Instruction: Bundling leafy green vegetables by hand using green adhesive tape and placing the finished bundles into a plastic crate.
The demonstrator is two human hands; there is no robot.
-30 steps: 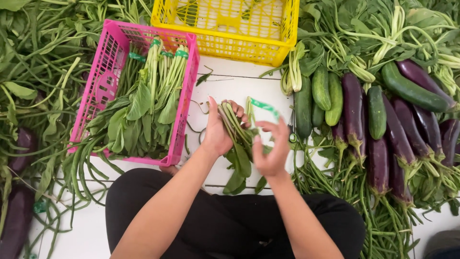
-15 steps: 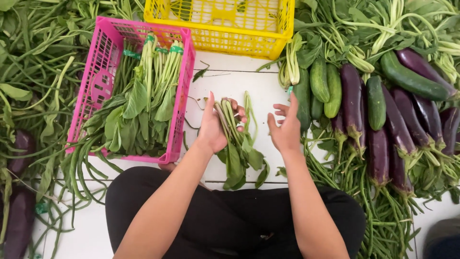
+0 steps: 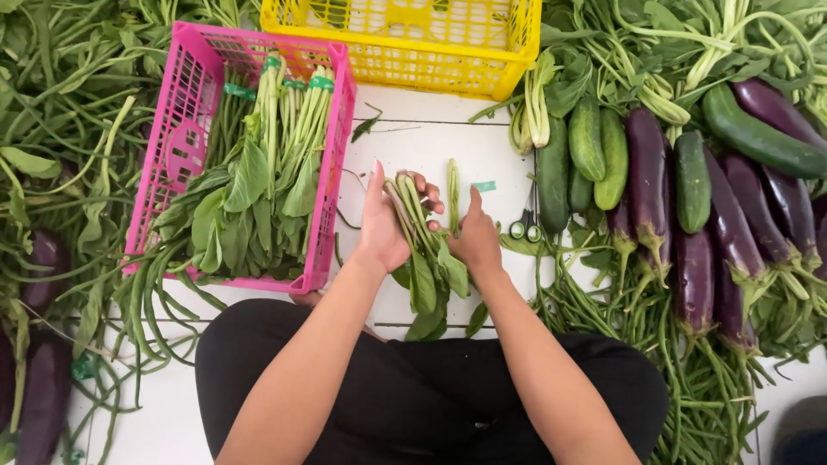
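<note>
A pink crate (image 3: 185,155) at the left holds tied bundles of leafy greens (image 3: 258,181). Beside it, over the white floor (image 3: 413,142), the left hand (image 3: 388,220) closes around a bunch of green stems (image 3: 422,250), fingers curled over them. The right hand (image 3: 474,237) pinches the bunch's right side, thumb raised. Scissors (image 3: 525,226) lie just right, then cucumbers (image 3: 594,142) and purple eggplants (image 3: 650,176).
</note>
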